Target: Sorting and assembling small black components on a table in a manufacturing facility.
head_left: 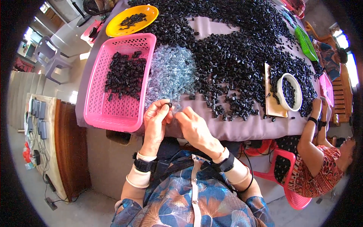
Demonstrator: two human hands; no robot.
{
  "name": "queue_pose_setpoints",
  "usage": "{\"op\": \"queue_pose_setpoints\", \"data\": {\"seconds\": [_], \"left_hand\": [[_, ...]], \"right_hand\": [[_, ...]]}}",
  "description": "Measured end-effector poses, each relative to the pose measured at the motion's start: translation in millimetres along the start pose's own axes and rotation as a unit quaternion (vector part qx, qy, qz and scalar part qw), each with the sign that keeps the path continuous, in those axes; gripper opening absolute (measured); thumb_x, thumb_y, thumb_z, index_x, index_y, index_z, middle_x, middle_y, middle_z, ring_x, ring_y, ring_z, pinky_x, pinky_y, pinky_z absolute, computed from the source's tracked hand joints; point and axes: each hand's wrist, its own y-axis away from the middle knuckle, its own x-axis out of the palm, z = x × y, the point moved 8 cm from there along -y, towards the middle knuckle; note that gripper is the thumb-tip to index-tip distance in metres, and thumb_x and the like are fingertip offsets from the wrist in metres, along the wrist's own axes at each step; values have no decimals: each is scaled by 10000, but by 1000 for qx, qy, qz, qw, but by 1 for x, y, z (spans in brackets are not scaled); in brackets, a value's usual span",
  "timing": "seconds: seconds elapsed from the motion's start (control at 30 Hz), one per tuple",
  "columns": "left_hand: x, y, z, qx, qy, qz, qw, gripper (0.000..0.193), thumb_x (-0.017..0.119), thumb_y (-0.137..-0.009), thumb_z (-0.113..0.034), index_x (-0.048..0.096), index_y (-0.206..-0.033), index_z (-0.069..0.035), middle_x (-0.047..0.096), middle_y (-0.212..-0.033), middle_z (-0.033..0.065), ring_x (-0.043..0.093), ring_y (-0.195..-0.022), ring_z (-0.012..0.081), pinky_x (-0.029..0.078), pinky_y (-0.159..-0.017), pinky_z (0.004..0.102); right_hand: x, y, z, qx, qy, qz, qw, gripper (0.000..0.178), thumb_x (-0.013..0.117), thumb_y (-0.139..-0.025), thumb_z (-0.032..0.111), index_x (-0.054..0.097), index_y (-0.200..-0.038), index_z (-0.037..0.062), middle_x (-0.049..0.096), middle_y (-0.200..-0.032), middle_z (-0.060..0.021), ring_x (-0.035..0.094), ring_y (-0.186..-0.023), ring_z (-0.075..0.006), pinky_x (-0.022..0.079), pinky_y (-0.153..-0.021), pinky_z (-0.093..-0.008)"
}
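Between the thumb and forefinger of my left hand [155,120] is a small black plastic piece [169,104], held near the table's front edge. Close to its right, my right hand [196,128] has its fingers pinched together; whether anything is between them is too small to make out. A heap of small, shiny, clear-bluish pieces [172,72] lies just beyond both hands. To the left stands a pink perforated basket [90,96] with a pile of black pieces [124,75] in it. Many loose black ring-like pieces [227,64] spread to the right of the shiny heap.
A yellow plate [113,30] with black pieces sits behind the basket. Farther right are a tan board [276,109], a white bowl [281,90] and a green basket [306,45]. Another person [317,159] sits at the table's right on a pink chair [291,196].
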Motion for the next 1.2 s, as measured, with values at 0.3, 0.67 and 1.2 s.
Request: {"op": "queue_pose_setpoints", "data": {"seconds": [0.3, 0.67, 1.2], "left_hand": [[4, 0, -1, 7, -22, 20, 1000, 150, 571, -910, -76, 612, -1051, -47, 665, -875, 51, 582, -657, 67, 444, -560, 177], [45, 7, 22, -45, -106, 75, 990, 157, 616, -887, -80, 657, -1039, -71, 631, -801, -25, 539, -639, 32, 422, -574, 169], [68, 0, 47, -144, -14, 115, 983, 180, 600, -900, -90, 647, -1060, -22, 623, -804, -5, 528, -642, 58, 423, -584, 180]], "right_hand": [[11, -1, 4, -44, 104, 9, 994, 137, 516, -749, 0, 468, -875, 27, 473, -848, -141, 526, -768, -314, 468, -651, -392], [-45, 24, -27, 159, -149, -96, 971, 115, 531, -873, -5, 544, -987, 1, 567, -846, -147, 571, -726, -264, 462, -655, -331], [-51, 29, -59, 228, -235, -135, 935, 131, 672, -820, 39, 582, -912, 19, 604, -771, -26, 518, -677, -69, 435, -591, -224]]}}
